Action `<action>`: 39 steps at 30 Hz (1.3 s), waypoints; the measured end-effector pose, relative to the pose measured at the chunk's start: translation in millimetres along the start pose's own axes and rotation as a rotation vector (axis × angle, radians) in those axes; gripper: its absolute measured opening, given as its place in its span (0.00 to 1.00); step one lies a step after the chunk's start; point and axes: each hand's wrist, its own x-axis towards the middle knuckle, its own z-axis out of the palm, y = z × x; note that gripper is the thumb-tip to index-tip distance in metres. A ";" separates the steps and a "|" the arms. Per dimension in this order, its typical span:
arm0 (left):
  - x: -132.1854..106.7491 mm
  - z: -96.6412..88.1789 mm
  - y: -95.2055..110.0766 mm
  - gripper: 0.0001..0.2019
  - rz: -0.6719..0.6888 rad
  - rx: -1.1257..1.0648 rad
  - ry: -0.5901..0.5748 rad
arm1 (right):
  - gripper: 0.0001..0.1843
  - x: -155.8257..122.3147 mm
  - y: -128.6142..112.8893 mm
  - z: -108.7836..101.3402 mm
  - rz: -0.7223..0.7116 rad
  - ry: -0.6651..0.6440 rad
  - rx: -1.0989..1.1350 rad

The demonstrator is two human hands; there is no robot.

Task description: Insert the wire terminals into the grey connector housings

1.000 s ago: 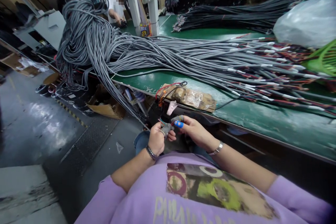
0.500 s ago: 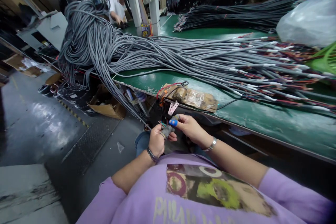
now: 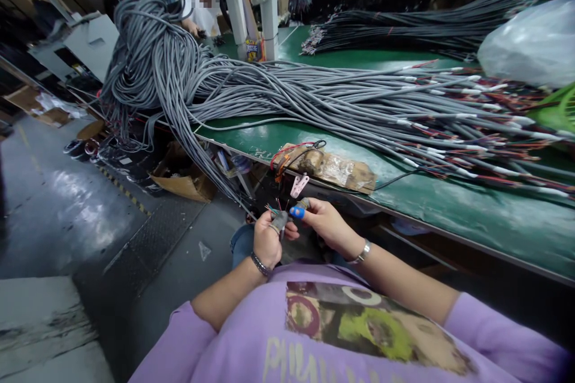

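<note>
Low in front of my body, my left hand (image 3: pixel 268 239) is closed round the end of a cable, with thin coloured wires (image 3: pixel 274 206) fanning out above the fingers. Grey tape or a finger cover wraps its thumb. My right hand (image 3: pixel 326 220) is pinched beside those wires, a blue cover on its thumb and a grey-brown one on a finger; it seems to hold one thin wire, though the tips are too small to be sure. Just above stands a pink clip (image 3: pixel 299 185) at the table's edge, by a taped wooden block (image 3: pixel 344 169) with red and black leads.
A big heap of grey cables (image 3: pixel 251 90) with stripped ends covers the green table (image 3: pixel 449 209). Behind lie black cables (image 3: pixel 404 30), a plastic bag (image 3: pixel 532 42) and a green basket (image 3: pixel 559 108). A co-worker (image 3: pixel 202 9) is across the table. A cardboard box (image 3: pixel 184 176) sits below left.
The wires in my left hand have spread and lean more to the left. My right hand stays close beside them. The view has shifted slightly; the co-worker's head and arm have moved.
</note>
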 end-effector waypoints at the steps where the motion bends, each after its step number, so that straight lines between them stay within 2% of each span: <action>1: 0.4 -0.5 -0.2 0.17 0.001 0.000 0.003 | 0.22 -0.7 0.8 -0.1 0.002 -0.004 0.003; 6: 1.5 -3.5 3.4 0.14 0.026 0.018 -0.029 | 0.22 -0.5 7.8 -5.7 0.061 -0.007 0.142; 10: -0.1 -1.0 12.9 0.13 0.007 0.023 -0.128 | 0.22 9.6 9.4 -17.0 0.214 0.017 0.388; 13: 0.2 4.2 19.0 0.13 -0.029 0.010 -0.193 | 0.21 20.6 5.0 -22.3 0.284 -0.025 0.499; 18: 7.0 11.7 24.2 0.14 -0.099 -0.038 -0.262 | 0.19 33.0 -3.5 -16.9 0.211 -0.155 0.524; 21: 10.8 13.3 25.9 0.15 -0.136 -0.060 -0.280 | 0.20 36.1 -3.6 -11.9 0.192 -0.172 0.566; 28: 15.0 12.1 23.9 0.15 -0.157 -0.075 -0.271 | 0.16 40.4 1.8 -6.9 0.160 -0.097 0.712; 34: 17.1 10.1 18.3 0.15 -0.192 -0.016 -0.277 | 0.14 40.8 0.3 -3.9 0.186 -0.011 0.711; 39: 18.5 9.1 16.8 0.15 -0.208 -0.016 -0.249 | 0.15 40.5 0.6 -3.4 0.183 -0.002 0.671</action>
